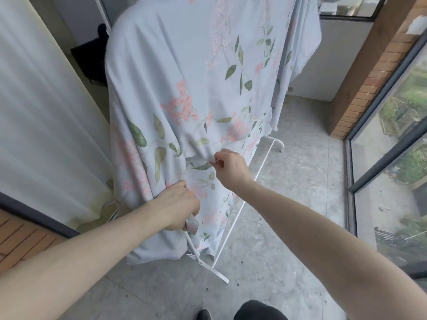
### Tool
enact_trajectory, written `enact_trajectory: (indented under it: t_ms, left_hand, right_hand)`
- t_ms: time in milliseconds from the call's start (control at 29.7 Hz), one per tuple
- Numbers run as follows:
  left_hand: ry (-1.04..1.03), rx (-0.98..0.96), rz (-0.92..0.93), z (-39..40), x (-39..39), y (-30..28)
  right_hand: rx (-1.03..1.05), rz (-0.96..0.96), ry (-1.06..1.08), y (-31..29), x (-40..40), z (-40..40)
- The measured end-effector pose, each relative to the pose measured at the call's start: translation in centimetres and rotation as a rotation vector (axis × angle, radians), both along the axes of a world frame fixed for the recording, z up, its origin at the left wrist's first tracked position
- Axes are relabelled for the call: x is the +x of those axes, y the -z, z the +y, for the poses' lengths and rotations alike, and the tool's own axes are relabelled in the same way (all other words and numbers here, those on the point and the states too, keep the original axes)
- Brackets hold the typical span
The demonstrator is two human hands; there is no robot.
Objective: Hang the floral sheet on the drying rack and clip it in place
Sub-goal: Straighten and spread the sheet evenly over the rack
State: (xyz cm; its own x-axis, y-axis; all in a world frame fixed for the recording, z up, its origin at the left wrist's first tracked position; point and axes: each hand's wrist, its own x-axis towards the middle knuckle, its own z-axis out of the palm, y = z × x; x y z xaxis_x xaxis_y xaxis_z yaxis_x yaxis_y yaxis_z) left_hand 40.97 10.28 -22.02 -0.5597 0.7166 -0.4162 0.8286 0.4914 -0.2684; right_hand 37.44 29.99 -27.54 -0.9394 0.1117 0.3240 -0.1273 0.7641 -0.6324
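The pale blue floral sheet (184,88), printed with pink flowers and green leaves, hangs draped over the white drying rack (258,165) and reaches almost to the floor. My left hand (180,204) grips a bunched fold of the sheet low on its left side, against a rack tube. A little higher and to the right, my right hand (228,167) pinches a small fold of the same sheet between thumb and fingers. No clip is visible.
A white curtain (46,112) hangs close on the left. Glass windows with dark frames (381,144) and a brick pillar (369,77) stand on the right. The rack's white foot (217,273) lies on the grey concrete floor near my shoes (254,310).
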Motion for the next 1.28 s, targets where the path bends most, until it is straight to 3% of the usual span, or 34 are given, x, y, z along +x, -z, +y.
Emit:
enact_trajectory:
  t_ms: [303,370,504,605,774,908,975,1076,1177,1278]
  left_hand:
    - [-0.121,-0.192,0.012,2.3,-0.1,0.3]
    - [-0.210,-0.213,0.012,3.3,-0.4,0.7]
    - [-0.524,-0.081,-0.042,5.9,0.3,1.8]
    - [-0.851,0.260,-0.138,8.2,0.4,3.3]
    - [-1.516,1.266,-0.493,12.4,0.5,6.0]
    - [-1.734,1.929,-0.647,13.7,0.6,8.6]
    - [-1.751,2.086,-0.618,14.1,0.5,9.6]
    - [-1.799,2.135,-0.435,15.3,0.4,11.1]
    - [-1.862,2.205,-0.265,16.2,0.7,12.1]
    - [-1.936,2.349,-0.065,16.2,0.8,12.1]
  right_hand:
    - [0.322,0.106,-0.309,1.4,-1.1,3.3]
    - [0.356,0.112,-0.387,2.3,-1.3,4.7]
    - [0.408,0.086,-0.543,3.2,-2.2,7.8]
    - [0.412,0.061,-0.629,3.7,-2.5,9.6]
    - [0.454,-0.108,-0.735,4.5,-2.2,10.8]
    - [0.508,-0.198,-0.775,5.0,-2.1,10.9]
    - [0.594,-0.236,-0.776,5.3,-2.1,11.4]
    - [0.614,-0.256,-0.781,6.3,-2.4,12.6]
    - [0.431,-0.278,-0.804,7.6,-2.9,13.6]
    - [0.110,-0.423,-0.754,8.9,-4.0,15.3]
